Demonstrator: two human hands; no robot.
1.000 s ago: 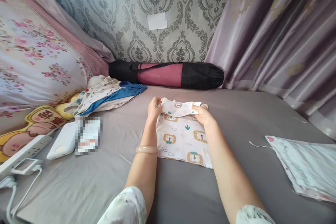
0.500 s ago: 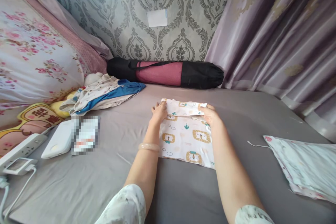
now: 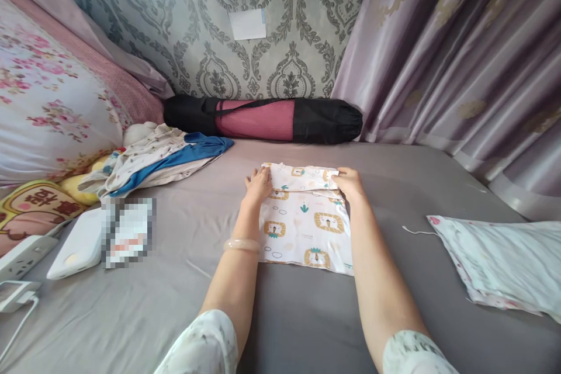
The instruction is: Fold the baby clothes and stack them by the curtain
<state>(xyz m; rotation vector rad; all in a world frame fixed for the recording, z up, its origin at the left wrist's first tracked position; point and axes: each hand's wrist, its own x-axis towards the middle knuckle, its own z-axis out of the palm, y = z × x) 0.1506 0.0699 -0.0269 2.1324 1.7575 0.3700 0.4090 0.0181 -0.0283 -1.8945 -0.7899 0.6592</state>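
The lion-print cloth (image 3: 302, 228) lies flat on a smooth grey sheet (image 3: 302, 321), its far end doubled into a narrow flap (image 3: 302, 180). The left hand (image 3: 259, 184) rests on the flap's left corner (whether it pinches there, I cannot tell), while the right hand (image 3: 349, 182) grasps the opposite corner; so widely set, they seemingly keep the fold straight. The cloth looks thin and soft. Well right of it sits a pale, folded textile (image 3: 508, 257); beyond it, leftward, a rumpled clothes heap (image 3: 164, 158); behind it, a cylindrical black-and-pink bag (image 3: 258, 121).
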